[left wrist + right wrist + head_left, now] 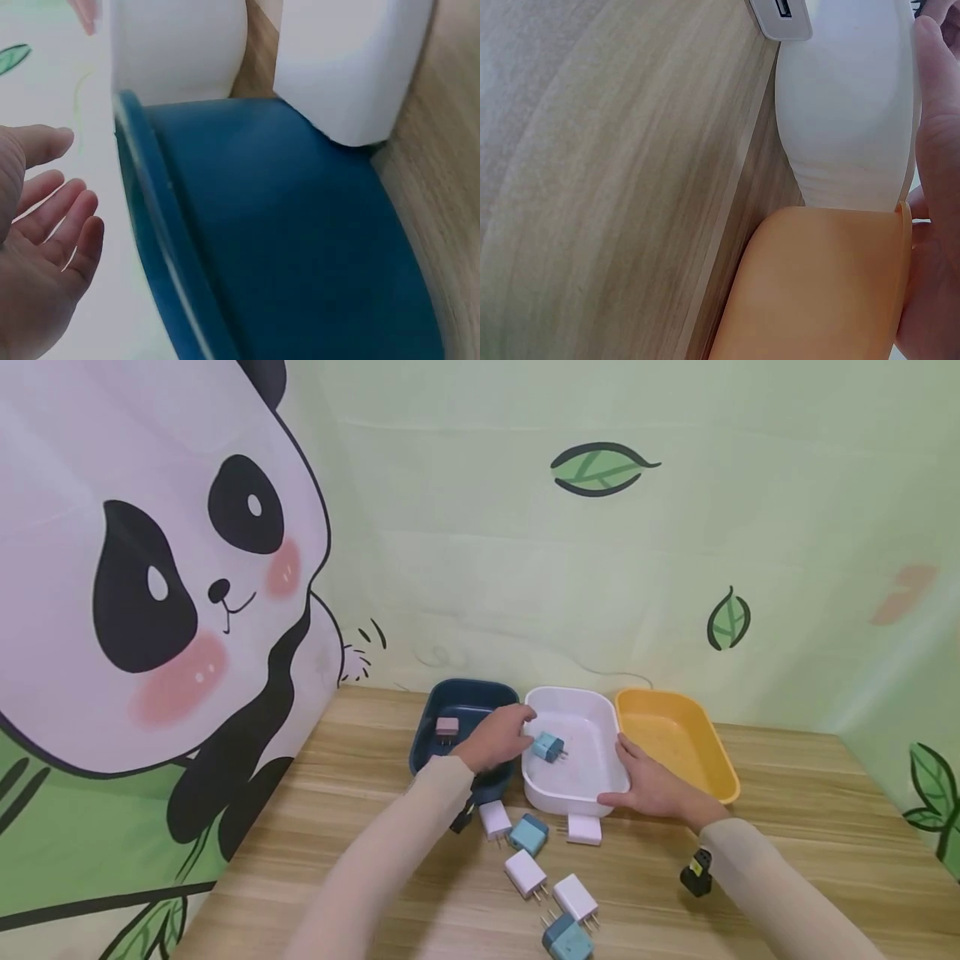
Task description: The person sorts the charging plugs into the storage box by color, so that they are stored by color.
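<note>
So the left hand (495, 735) is holding nothing, fingers loose and spread, hanging over the spot where the blue tray (472, 693) and the white tray (566, 802) meet. The right hand (652, 785) has the white tray by its near corner, thumb along the near side and fingers at the rim. Just right of the left fingertips there's a light blue charger (547, 747) lying inside the white tray, prongs toward the right hand. A pink charger (447, 727) sits in the blue tray, left of the left hand, and the yellow tray (675, 731) is right beside and partly behind the right hand. Nearer the person, between the forearms, six more chargers are scattered on the wooden table (787, 777): four white ones (525, 873) and two teal ones (528, 834). Out past the left hand, a big cartoon panda (247, 610) covers the backdrop, with green leaves (600, 469) printed beyond both hands
</note>
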